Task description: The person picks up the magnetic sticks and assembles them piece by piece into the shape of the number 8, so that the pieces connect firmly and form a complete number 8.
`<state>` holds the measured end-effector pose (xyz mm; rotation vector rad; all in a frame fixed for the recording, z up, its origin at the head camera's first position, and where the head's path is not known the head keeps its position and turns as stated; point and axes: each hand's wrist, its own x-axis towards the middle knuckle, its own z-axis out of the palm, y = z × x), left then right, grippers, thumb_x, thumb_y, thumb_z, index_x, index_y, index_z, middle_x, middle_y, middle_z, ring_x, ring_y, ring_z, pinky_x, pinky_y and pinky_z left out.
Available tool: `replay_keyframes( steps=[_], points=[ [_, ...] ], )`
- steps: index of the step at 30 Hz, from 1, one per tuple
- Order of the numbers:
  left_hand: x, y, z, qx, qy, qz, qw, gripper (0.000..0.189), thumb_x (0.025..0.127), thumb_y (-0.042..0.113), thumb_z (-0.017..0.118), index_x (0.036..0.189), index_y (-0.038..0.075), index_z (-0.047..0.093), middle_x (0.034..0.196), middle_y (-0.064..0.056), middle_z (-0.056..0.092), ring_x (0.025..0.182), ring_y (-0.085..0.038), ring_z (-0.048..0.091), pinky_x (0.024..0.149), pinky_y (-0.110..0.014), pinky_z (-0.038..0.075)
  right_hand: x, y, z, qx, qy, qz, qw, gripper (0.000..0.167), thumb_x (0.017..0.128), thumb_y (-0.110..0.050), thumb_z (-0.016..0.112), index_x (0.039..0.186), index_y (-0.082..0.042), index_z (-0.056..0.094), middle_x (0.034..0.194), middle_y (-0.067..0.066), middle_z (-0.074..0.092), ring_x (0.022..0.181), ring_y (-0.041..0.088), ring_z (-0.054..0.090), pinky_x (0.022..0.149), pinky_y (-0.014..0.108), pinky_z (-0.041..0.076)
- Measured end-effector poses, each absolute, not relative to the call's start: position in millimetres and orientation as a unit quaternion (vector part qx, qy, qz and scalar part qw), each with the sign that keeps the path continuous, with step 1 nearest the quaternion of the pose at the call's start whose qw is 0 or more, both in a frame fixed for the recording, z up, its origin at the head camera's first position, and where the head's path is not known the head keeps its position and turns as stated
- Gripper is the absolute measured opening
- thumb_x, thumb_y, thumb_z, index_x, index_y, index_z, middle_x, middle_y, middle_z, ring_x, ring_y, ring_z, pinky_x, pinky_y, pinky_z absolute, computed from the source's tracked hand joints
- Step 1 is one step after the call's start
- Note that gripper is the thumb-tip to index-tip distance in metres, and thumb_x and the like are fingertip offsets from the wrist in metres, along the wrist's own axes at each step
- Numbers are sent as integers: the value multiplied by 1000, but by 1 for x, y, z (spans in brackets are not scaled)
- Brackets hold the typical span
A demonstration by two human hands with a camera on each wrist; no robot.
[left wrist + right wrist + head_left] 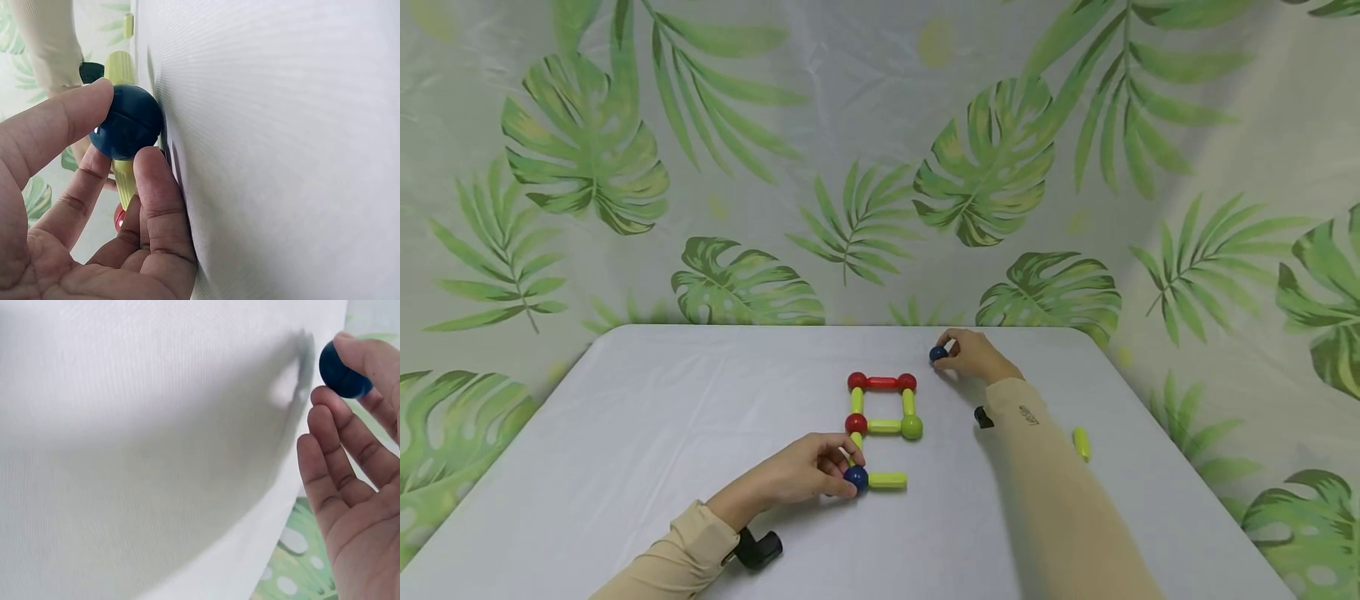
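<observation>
My left hand (808,471) pinches a dark blue ball (128,122) at the near corner of a ball-and-stick shape on the table. From that ball one yellow-green stick (887,481) points right, and another runs away from me to a red ball (855,424). Beyond lies a closed square: two more red balls joined by a red stick (882,383), a green ball (912,427) and yellow-green sticks. My right hand (973,357) grips a second dark blue ball (342,372) between thumb and fingers, to the right of the square, near the table's far edge.
A loose yellow-green stick (1081,444) lies on the right side of the white table (625,433), beyond my right forearm. Behind the table hangs a leaf-patterned cloth (850,167). Each wrist wears a black camera strap.
</observation>
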<state>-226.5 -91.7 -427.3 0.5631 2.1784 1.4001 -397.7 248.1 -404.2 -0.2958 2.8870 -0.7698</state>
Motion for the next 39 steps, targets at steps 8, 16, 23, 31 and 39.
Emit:
replay_keyframes(
  steps=[8,16,23,31,39],
  points=[
    [-226,-90,-428,204,798,512,245,29,91,9,85,116,12,71,98,-5,64,86,-17,57,65,-23,44,-387,262,-398,-121,959,-246,65,42,96,-27,83,127,-5,66,102,13,68,89,24,60,77,33,50],
    [-226,-90,-428,207,795,514,247,29,91,9,85,116,11,71,98,-5,64,87,-18,57,66,-23,44,-378,281,-394,-149,957,-238,71,37,94,-26,83,120,-7,64,93,8,65,83,20,57,76,32,47],
    [-224,-91,-424,204,792,518,250,31,92,8,84,119,9,70,100,-6,64,88,-18,57,67,-24,45,-372,290,-392,-176,951,-238,87,37,94,-28,83,118,-8,63,89,6,64,80,19,56,75,32,47],
    [-224,-92,-423,211,792,518,244,30,91,8,84,119,9,70,100,-6,64,88,-19,57,67,-23,44,-360,292,-387,-197,947,-230,109,36,93,-28,85,114,-10,63,88,4,64,80,18,56,74,32,46],
    [-224,-92,-423,212,795,513,244,30,92,9,84,118,10,70,100,-6,64,89,-19,56,67,-23,43,-346,291,-384,-213,938,-229,150,35,91,-28,85,113,-13,61,83,1,63,78,16,55,73,31,45]
  ],
)
